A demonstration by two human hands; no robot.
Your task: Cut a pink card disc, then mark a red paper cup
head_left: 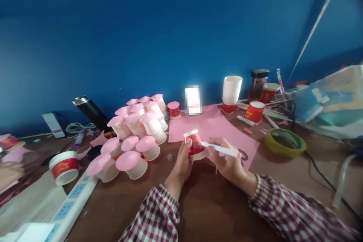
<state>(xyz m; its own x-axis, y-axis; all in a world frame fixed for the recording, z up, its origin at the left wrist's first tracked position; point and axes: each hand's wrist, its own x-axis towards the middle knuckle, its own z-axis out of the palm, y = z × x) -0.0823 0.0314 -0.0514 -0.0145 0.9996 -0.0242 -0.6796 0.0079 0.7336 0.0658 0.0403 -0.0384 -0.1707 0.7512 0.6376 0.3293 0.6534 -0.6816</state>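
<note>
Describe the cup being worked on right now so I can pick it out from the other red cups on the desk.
Start at the pink paper sheet in the middle of the brown desk. At its near edge, the left hand and right hand meet around a small red cup. It alone is held off the desk, with a white stick against it.

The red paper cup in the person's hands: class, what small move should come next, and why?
Probably run the white stick in the right hand along the rim of the red paper cup: the left hand steadies it, and the tip already touches near the rim.

Heap of pink-capped cups (136,136), pink paper sheet (210,126), white cup stack (231,90), green tape roll (285,142), power strip (69,206).
</note>
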